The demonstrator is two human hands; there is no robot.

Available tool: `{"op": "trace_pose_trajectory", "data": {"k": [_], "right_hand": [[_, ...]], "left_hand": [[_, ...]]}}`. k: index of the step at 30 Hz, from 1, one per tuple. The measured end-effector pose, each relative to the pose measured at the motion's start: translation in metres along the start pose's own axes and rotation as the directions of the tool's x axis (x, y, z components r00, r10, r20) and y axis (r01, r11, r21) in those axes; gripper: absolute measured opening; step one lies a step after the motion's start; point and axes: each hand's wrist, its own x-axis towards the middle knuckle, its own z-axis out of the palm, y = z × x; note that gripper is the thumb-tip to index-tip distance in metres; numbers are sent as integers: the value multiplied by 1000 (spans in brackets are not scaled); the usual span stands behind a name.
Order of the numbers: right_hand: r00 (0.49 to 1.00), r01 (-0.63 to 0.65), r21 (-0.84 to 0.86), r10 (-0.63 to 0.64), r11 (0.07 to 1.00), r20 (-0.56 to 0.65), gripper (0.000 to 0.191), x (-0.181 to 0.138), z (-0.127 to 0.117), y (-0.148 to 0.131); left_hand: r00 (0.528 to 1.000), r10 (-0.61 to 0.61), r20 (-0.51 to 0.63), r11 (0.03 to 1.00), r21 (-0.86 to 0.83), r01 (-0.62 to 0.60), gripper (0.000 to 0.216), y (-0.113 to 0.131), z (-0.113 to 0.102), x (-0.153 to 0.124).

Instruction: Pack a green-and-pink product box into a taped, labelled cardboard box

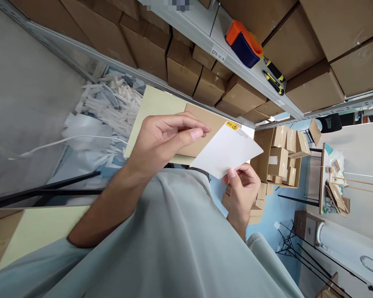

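My left hand [161,140] is closed on a flat brown cardboard piece [205,124], with thumb and fingers pinching its edge. My right hand [242,190] pinches the lower corner of a white flat sheet [226,151] that has a small yellow sticker at its top corner. The white sheet overlaps the brown piece, and both are held up in front of my light grey shirt [174,240]. Behind them lies a pale yellow board [152,105].
Metal shelving [205,37] holds many brown cartons. An orange and blue tape dispenser [244,43] and two yellow-black knives [273,76] lie on a shelf. A heap of white plastic strips [108,107] is at left. Small boxes [282,157] are stacked at right, beside a cluttered table [332,186].
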Motion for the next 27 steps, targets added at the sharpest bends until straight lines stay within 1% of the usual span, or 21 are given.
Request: {"op": "trace_pose_trajectory", "data": {"k": [3, 6, 10, 13, 15, 19, 27], "right_hand": [[1000, -7, -8, 7, 1000, -1, 31, -1, -1, 1], [1000, -20, 29, 20, 999, 15, 31, -2, -3, 0], [999, -42, 88, 40, 995, 20, 31, -2, -4, 1], [998, -58, 59, 56, 997, 24, 33, -3, -2, 6], [998, -58, 43, 57, 997, 24, 34, -3, 0, 10], [999, -44, 31, 43, 999, 26, 34, -4, 1, 14], [1000, -3, 16, 3, 1000, 12, 32, -7, 3, 13]], "left_hand": [[1000, 14, 26, 1000, 1, -14, 26, 2, 1, -1], [998, 42, 52, 999, -10, -42, 32, 4, 1, -1], [994, 68, 89, 998, -3, -68, 33, 5, 1, -2], [984, 133, 119, 990, 30, -138, 27, 4, 2, -5], [983, 145, 110, 986, 62, -152, 23, 2, 2, -7], [993, 104, 62, 988, 110, -111, 20, 1, 5, -11], [994, 99, 50, 992, 79, -103, 22, 2, 9, -14]]}}
